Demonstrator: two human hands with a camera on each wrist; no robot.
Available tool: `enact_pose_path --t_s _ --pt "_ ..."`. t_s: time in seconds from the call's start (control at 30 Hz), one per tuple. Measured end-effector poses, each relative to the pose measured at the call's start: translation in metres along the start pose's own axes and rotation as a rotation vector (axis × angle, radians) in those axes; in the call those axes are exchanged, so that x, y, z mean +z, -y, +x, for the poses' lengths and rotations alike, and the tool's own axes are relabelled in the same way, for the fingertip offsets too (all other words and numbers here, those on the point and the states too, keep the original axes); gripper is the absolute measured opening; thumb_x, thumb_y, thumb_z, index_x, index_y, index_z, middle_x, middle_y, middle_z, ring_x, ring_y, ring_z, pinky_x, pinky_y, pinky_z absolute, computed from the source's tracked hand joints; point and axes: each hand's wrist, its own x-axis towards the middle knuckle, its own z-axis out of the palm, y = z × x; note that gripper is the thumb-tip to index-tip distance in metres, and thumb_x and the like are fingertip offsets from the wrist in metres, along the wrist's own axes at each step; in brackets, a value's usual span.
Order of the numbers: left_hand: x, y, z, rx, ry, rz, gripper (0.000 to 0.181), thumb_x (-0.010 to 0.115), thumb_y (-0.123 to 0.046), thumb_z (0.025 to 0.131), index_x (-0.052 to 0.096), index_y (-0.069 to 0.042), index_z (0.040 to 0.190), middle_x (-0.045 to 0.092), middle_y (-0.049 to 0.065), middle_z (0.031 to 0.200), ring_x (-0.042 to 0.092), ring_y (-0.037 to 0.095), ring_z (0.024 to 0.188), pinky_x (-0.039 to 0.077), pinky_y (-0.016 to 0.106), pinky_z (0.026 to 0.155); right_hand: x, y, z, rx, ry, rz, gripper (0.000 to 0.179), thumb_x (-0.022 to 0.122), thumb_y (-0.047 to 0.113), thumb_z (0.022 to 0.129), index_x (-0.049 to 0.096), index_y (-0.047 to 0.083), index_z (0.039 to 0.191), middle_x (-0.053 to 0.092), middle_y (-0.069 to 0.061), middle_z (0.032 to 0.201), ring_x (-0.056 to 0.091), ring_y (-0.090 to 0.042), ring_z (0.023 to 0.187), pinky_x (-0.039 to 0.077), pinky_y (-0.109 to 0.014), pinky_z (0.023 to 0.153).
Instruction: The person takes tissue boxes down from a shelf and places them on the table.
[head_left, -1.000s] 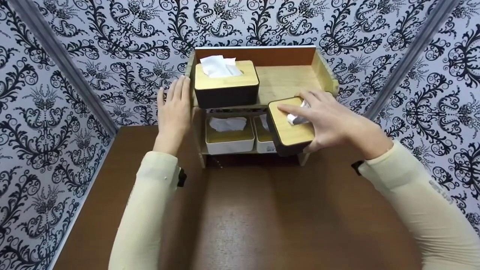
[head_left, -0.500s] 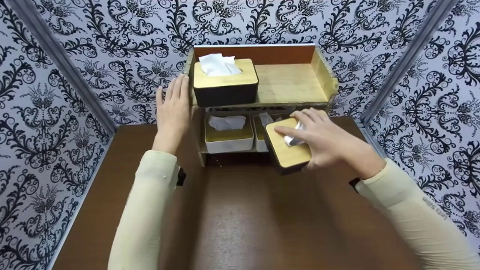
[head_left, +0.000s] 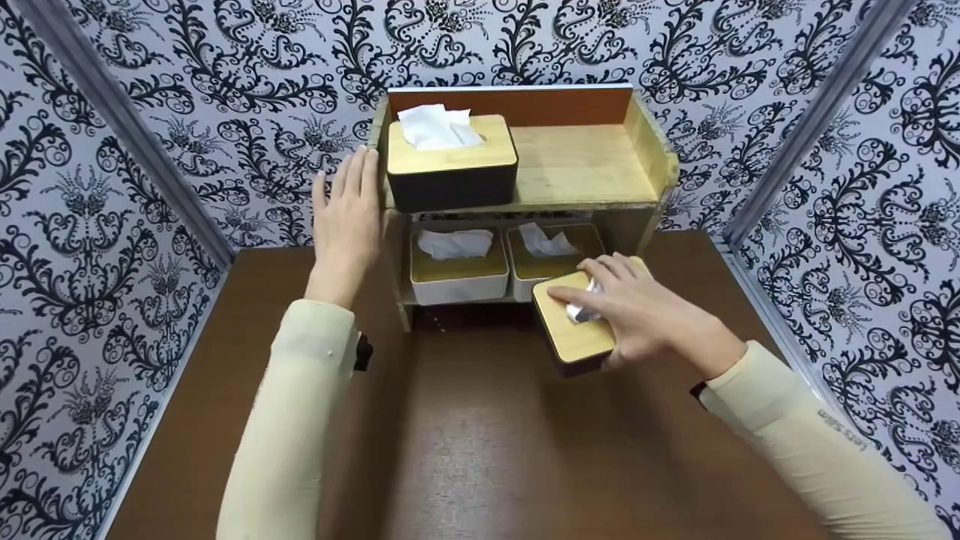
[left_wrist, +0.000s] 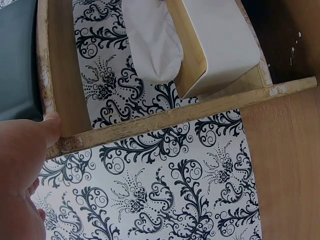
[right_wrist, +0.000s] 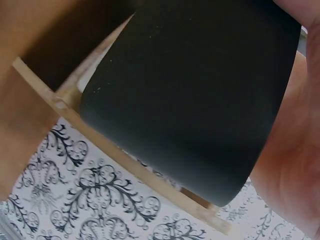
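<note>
Tissue pokes up through the wooden top of a dark tissue box in the head view, whereas the right wrist view shows only that box's dark wall, close up and dotted with a few pale flecks. Taking clock hours on the head view, the box lies over the desk, at nine o'clock from the middle of the right hand, which grips it from above with fingers spread across the top and round the sides. From the left hand it is at four o'clock, well apart; that hand holds no box, its fingers nearly straight along the nine o'clock side of a wooden shelf. The left wrist view adds its thumb against the wood, hidden from the head camera. At eleven o'clock from the held box, a second dark box sits on the upper tier, white tissue standing out of it. The lower tier carries a white box at ten o'clock and another white box just short of twelve, tissue showing in each.
</note>
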Motion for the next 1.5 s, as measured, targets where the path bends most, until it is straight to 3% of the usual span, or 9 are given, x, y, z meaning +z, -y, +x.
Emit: enact_pose_path --t_s 0.33,0.53,0.9,1.23,1.5 --pt "0.0 -0.001 0.001 -0.008 0.022 -0.003 0.082 0.058 -0.036 0.096 0.009 -0.013 0.158 0.011 0.004 0.166 0.015 0.026 0.152 0.004 0.052 0.124 0.031 -0.003 -0.005 0.01 0.047 0.029 0.118 0.088 0.051 0.042 0.039 0.034 0.148 0.044 -0.022 0.14 0.039 -0.042 0.13 0.028 -0.061 0.114" --pt "0.001 -0.001 0.0 -0.002 -0.009 -0.011 0.082 0.06 -0.034 0.095 0.011 -0.013 0.157 0.016 0.005 0.165 0.019 0.026 0.151 0.007 0.053 0.124 0.047 -0.006 -0.008 0.025 0.069 0.054 0.12 0.089 0.052 0.041 0.038 0.033 0.148 0.044 -0.023 0.14 0.04 -0.043 0.13 0.028 -0.063 0.113" --pt "0.002 0.0 0.0 -0.005 -0.022 -0.019 0.081 0.06 -0.033 0.095 0.013 -0.012 0.157 0.017 0.006 0.164 0.02 0.027 0.15 0.007 0.052 0.124 0.078 -0.016 -0.02 0.114 0.153 0.071 0.118 0.089 0.051 0.045 0.036 0.033 0.149 0.04 -0.027 0.145 0.036 -0.048 0.134 0.024 -0.063 0.116" --pt "0.003 0.001 -0.001 -0.008 -0.015 -0.016 0.082 0.06 -0.034 0.095 0.012 -0.012 0.157 0.015 0.005 0.165 0.02 0.026 0.15 0.007 0.052 0.124 0.108 -0.032 -0.036 0.123 0.147 0.065 0.115 0.09 0.049 0.044 0.04 0.029 0.147 0.044 -0.029 0.14 0.039 -0.05 0.131 0.027 -0.066 0.113" --pt "0.001 -0.001 -0.001 -0.003 -0.024 -0.002 0.082 0.06 -0.034 0.095 0.013 -0.012 0.157 0.017 0.005 0.165 0.022 0.026 0.149 0.008 0.052 0.124 0.124 -0.045 -0.05 0.119 0.097 0.043 0.116 0.091 0.048 0.042 0.043 0.027 0.145 0.046 -0.03 0.138 0.041 -0.049 0.13 0.028 -0.066 0.111"
